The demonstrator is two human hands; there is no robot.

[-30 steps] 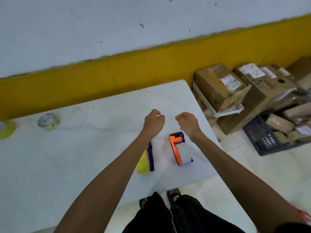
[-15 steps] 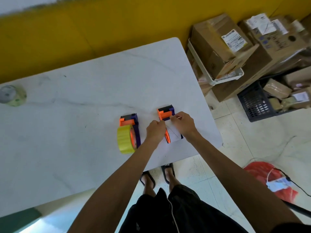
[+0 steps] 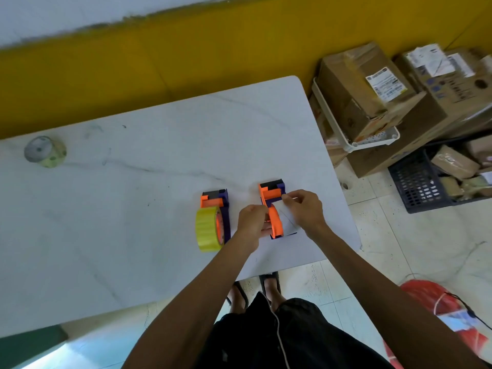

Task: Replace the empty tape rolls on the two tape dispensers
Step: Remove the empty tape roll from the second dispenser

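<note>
Near the surface's [image 3: 133, 209] right front corner, the left hand [image 3: 251, 222] grips and steadies the right dispenser [image 3: 274, 209] while the right hand [image 3: 303, 209] pinches its pale tape, apparently threading it forward; the yellow-rolled dispenser [image 3: 213, 222] sits just beside.

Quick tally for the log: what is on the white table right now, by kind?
Tape dispensers: 2, the left dispenser and the right dispenser
Tape rolls: 3, the yellow roll, the white roll under both hands, and the loose roll at the far left
Total: 5
</note>
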